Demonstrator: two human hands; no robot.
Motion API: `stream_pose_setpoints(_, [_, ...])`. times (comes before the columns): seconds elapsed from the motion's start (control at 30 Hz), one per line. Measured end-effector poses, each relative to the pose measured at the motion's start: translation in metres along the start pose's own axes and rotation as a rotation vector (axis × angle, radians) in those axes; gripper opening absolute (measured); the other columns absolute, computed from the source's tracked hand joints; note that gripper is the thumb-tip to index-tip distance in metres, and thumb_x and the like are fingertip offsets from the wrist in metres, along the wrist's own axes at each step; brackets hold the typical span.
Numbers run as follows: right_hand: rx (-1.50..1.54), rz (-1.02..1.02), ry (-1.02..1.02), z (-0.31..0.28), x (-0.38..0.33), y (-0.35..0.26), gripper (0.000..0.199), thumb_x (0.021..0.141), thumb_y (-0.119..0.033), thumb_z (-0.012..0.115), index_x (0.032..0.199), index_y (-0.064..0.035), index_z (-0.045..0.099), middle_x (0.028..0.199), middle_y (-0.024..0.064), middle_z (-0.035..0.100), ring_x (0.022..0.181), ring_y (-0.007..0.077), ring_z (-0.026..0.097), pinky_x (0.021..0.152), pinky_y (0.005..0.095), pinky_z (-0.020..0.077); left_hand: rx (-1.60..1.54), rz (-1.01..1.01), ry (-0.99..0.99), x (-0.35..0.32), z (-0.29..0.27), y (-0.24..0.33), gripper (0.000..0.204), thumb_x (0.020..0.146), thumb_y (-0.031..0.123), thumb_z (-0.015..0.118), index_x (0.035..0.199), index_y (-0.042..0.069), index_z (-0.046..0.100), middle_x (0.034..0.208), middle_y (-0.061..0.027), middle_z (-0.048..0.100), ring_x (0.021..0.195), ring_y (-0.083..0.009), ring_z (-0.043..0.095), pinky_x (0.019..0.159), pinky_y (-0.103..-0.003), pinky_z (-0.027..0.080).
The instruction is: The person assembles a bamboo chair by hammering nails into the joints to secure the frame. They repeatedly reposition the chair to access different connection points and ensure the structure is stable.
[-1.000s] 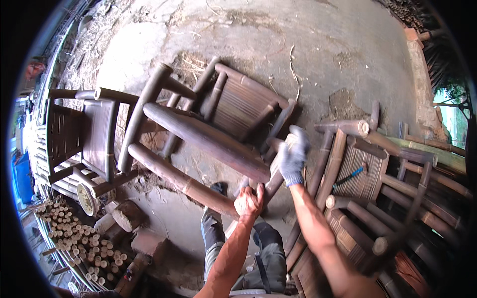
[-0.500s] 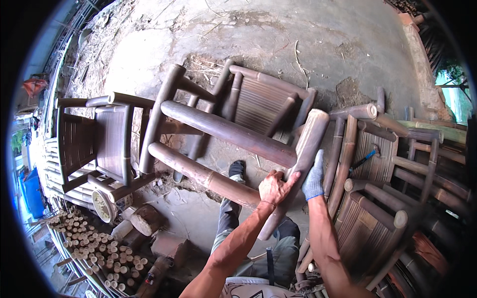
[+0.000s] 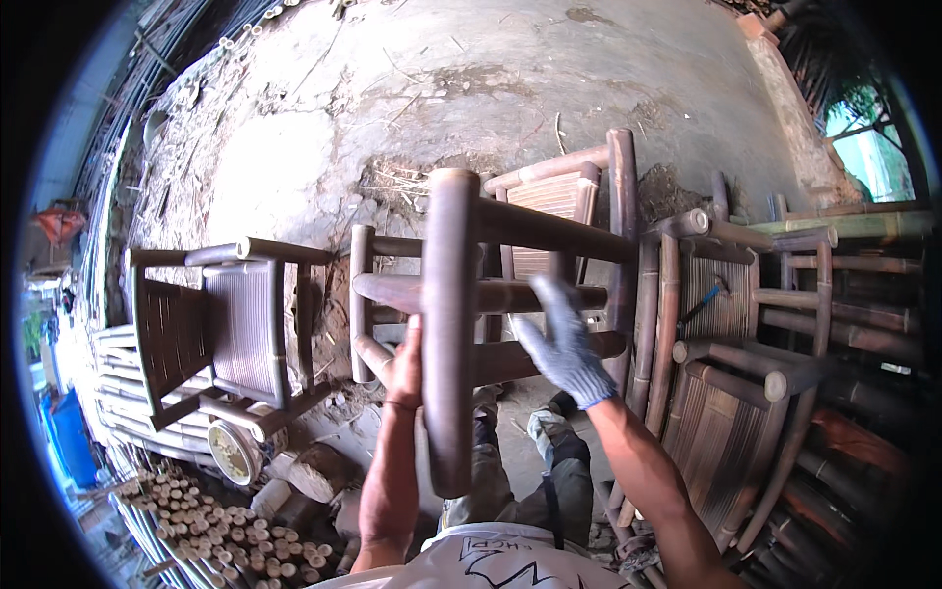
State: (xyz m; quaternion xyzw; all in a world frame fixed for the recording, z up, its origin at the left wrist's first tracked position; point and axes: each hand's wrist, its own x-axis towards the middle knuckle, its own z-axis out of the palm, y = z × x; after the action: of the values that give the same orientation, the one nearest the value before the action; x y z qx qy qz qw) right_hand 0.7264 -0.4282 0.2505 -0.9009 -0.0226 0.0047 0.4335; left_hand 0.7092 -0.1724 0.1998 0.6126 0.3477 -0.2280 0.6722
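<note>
A dark bamboo frame (image 3: 451, 324) with a thick post and several crossbars is held upright in front of me. My left hand (image 3: 402, 368), bare, grips it at the left side of the thick post; some fingers are hidden by the bamboo. My right hand (image 3: 569, 348), in a grey-blue knit glove, has its fingers spread over the frame's crossbars. Whether the glove touches them I cannot tell. Behind the frame stands a bamboo chair (image 3: 546, 211) with a slatted seat, partly covered by it.
Another bamboo chair (image 3: 245, 324) stands at left, above a white bucket (image 3: 234, 454) and a pile of cut bamboo pieces (image 3: 226, 535). More bamboo chairs (image 3: 721, 422) crowd the right side. A blue-handled hammer (image 3: 702, 302) lies on one seat. Debris litters the concrete floor (image 3: 471, 108).
The frame has turned, bringing its thick post upright at centre, with the crossbars now to its right. My left hand has moved left with it; my gloved right hand has left the post and spread.
</note>
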Motion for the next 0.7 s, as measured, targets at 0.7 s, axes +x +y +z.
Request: stream_pose_setpoints(0.7, [0.528, 0.628, 0.035, -0.008, -0.016, 0.131, 0.051, 0.076, -0.035, 0.081, 0.111, 0.0004, 0.067, 0.097, 0.0034, 0.068, 0.087, 0.0137, 0.061, 0.08, 0.0306, 0.0484, 0.498, 0.368, 0.391, 0.13, -0.204, 0.016, 0.065, 0.1, 0.053, 0.044, 0.131, -0.003, 0.057, 0.096, -0.0113, 0.067, 0.085, -0.0211, 0.061, 0.079, -0.037, 0.045])
